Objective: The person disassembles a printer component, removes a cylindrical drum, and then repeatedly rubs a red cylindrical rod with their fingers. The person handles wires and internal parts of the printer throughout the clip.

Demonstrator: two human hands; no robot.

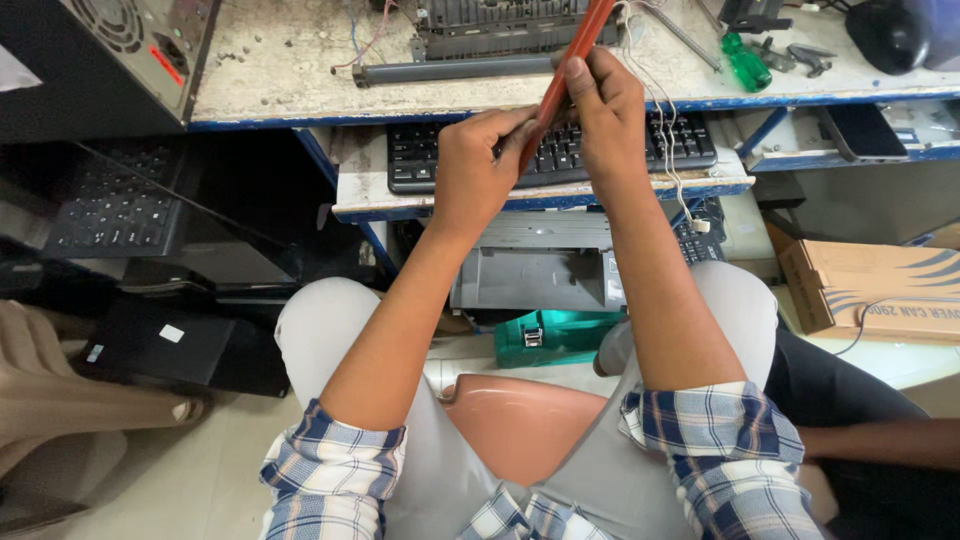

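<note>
A long, smooth orange-red roller (570, 62) slants up from the lap side toward the worktop, thin and rod-like, its upper end crossing a dark grey plastic printer assembly (495, 30). Both hands close on its lower part: the left hand (478, 172) wraps its fingers around the bottom end, and the right hand (608, 112) grips just above, thumb pressed along the shaft. The two hands sit almost touching, held over a black keyboard (552, 152) on a pull-out shelf (370, 200) with a chipped white top and blue painted edge.

A bundle of thin white wires (668, 150) hangs down past the right wrist. Below the shelf sits a grey plastic printer body (535, 270), and under it a teal green box (550, 335) with a metal clasp. The rough, stained worktop (280, 60) carries a grey cylinder (455, 70), a green-handled screwdriver (745, 62), metal pliers (800, 58) and a round black object (888, 35). A dark phone-like slab (862, 130) lies on a lower ledge at right.

At far right lies a brown cardboard carton (875, 290) with blue stripes and blue lettering on its side. At left stand a metal computer case (130, 45) with a vent grille, another black keyboard (110, 205) and a flat black device (165, 345) bearing small pale stickers. The person's sleeves are blue and white check, rolled up, over grey trousers on a brownish plastic seat (520, 420)
</note>
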